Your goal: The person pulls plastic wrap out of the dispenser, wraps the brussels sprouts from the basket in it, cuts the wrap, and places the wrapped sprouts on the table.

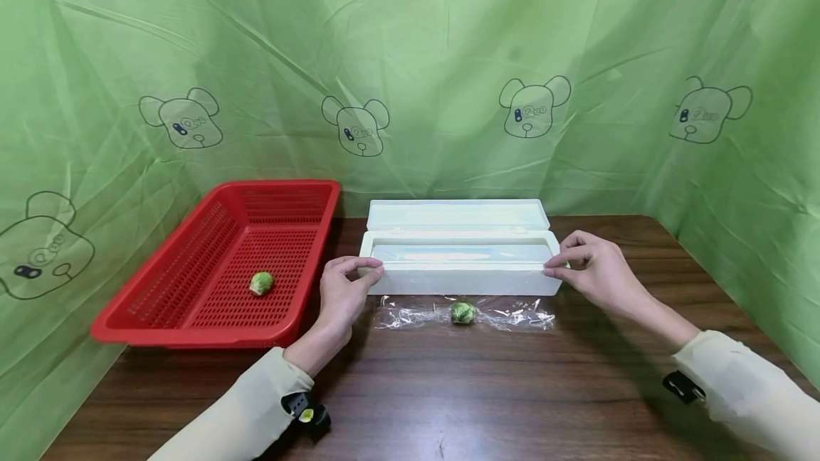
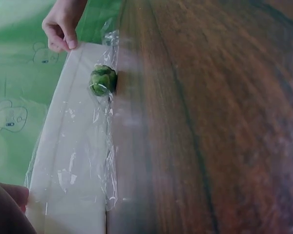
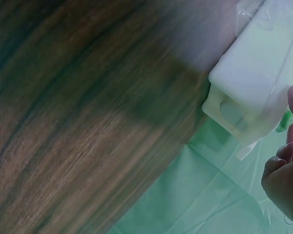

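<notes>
Box (image 1: 464,282), white, lid (image 1: 458,215) raised at back; on table (image 1: 416,404). Film (image 1: 403,313), clear, over box front and crumpled on table before it. Left hand (image 1: 339,290): thumb and fingers pinching film at box's left front edge. Right hand (image 1: 598,272): same pinch, right end. Sprout (image 1: 463,313), green, mid-film, just before box. Basket (image 1: 192,337), red, left of box; second sprout (image 1: 260,283) inside.

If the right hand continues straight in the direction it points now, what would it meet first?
Probably the white box: the right hand points across it from its right end, though exact depth is hard to judge.
</notes>
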The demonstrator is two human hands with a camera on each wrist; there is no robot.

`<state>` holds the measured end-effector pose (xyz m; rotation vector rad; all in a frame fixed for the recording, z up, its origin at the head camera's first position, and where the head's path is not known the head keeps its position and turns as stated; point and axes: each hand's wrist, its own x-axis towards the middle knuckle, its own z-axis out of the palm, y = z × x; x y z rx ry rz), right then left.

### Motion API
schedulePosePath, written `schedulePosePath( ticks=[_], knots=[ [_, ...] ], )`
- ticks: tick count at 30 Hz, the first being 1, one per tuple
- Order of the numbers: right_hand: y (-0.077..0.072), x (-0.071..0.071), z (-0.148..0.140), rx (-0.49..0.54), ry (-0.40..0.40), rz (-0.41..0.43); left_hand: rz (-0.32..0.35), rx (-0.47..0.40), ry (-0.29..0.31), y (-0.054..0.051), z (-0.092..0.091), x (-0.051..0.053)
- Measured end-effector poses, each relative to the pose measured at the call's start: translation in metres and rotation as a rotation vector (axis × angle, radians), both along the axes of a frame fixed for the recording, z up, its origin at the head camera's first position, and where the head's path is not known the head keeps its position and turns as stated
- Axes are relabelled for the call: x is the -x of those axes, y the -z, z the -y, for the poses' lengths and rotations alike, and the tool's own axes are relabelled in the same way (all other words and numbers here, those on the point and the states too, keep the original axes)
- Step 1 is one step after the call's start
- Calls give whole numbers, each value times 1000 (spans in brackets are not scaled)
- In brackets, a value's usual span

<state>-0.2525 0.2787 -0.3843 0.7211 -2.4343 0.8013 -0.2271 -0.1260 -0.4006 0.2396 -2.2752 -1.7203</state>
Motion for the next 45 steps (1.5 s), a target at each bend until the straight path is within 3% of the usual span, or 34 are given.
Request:
schedulePosePath(
  ticks=[7, 17, 26, 34, 45],
  knots=[
    [-4, -8, 3, 4, -27, 19, -3, 41, 3, -2, 2, -5],
    [-12, -22, 3, -2, -21, 213, -47, 67, 19, -2, 6, -13],
    [-9, -27, 4, 63, -51, 244, -6, 34, 38, -3, 7, -21],
    [-6, -31, 0, 18, -89, 274, 15, 30, 67, -4, 7, -23],
    [-3, -36, -1, 9, -70, 358, 5, 51, 113, -4, 8, -24]
  ],
)
